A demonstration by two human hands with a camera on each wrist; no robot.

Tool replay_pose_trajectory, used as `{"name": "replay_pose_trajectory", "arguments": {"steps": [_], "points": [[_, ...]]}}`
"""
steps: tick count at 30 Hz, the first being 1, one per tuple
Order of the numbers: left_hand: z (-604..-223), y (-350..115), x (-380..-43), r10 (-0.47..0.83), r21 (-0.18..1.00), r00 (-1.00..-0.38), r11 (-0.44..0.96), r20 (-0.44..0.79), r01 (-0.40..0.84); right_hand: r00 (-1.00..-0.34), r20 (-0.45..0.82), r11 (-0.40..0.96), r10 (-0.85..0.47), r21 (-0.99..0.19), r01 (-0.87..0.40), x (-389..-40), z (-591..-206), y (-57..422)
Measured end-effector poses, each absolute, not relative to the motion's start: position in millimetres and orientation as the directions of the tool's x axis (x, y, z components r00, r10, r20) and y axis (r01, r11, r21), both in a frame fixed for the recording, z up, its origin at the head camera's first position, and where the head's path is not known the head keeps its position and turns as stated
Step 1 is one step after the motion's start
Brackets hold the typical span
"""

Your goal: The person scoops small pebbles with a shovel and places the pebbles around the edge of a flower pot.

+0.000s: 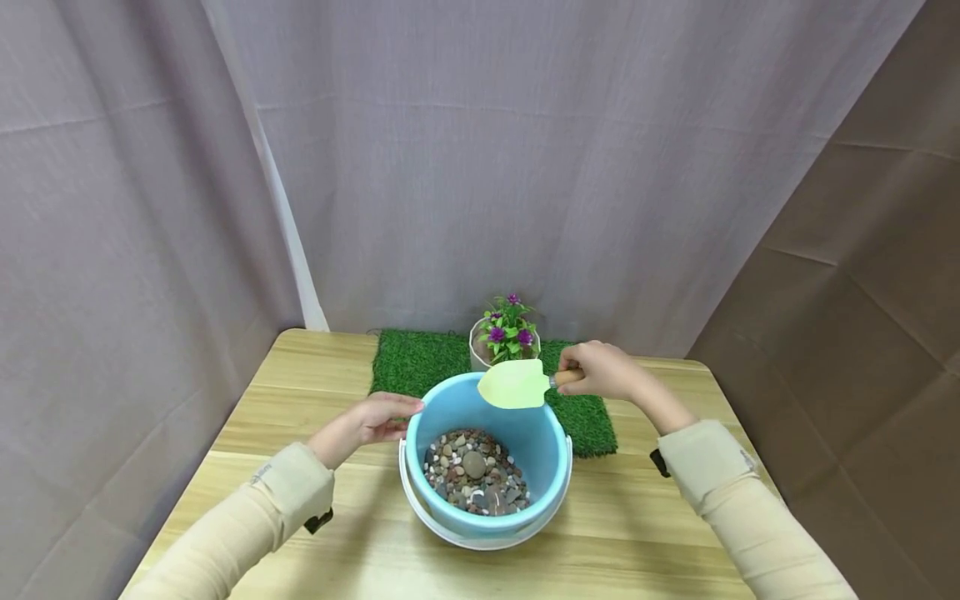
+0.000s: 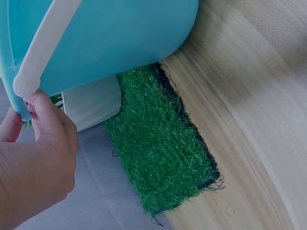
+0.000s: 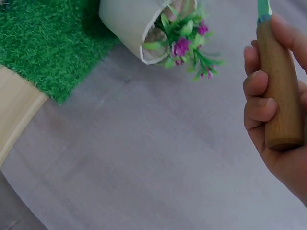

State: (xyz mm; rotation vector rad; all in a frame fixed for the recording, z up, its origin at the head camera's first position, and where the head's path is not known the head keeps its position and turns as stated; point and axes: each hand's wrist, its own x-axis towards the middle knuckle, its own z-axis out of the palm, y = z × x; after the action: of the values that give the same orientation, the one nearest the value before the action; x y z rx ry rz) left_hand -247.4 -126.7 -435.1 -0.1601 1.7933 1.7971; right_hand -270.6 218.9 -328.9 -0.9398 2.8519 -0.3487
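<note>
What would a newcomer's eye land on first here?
Most likely the light-blue bucket of pebbles, low in the middle of the head view, its rim pinched by the left hand. Next, the bright yellow-green trowel in the right hand, seen across the bucket's far rim. Behind, a purple-flowered plant rises from a white pot on green turf.

A green artificial-turf mat (image 1: 423,357) lies toward twelve o'clock on the light wood-grained table (image 1: 300,400), loose fibres straggling from its edge. On the mat stands a white pot (image 2: 93,103) with a purple-flowered plant (image 3: 181,47). Grey curtain (image 1: 525,183) hangs beyond, a pale strip (image 1: 287,221) slanting down at eleven; creased brown cloth (image 1: 855,275) hangs at two.
</note>
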Motion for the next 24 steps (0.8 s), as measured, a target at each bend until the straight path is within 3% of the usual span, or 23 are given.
{"name": "replay_pose_trajectory", "arguments": {"steps": [8,24], "points": [[-436,-128,-249,0.321,0.871,-0.815,0.08,-0.483,-0.485,-0.777,-0.058,0.756,-0.627,-0.284,-0.589,-264,-346,201],[-435,-127,-247,0.312,0.869,-0.816,0.074,-0.487,-0.49,-0.692,-0.039,0.692,-0.721,-0.106,-0.714,-246,-366,164]]}}
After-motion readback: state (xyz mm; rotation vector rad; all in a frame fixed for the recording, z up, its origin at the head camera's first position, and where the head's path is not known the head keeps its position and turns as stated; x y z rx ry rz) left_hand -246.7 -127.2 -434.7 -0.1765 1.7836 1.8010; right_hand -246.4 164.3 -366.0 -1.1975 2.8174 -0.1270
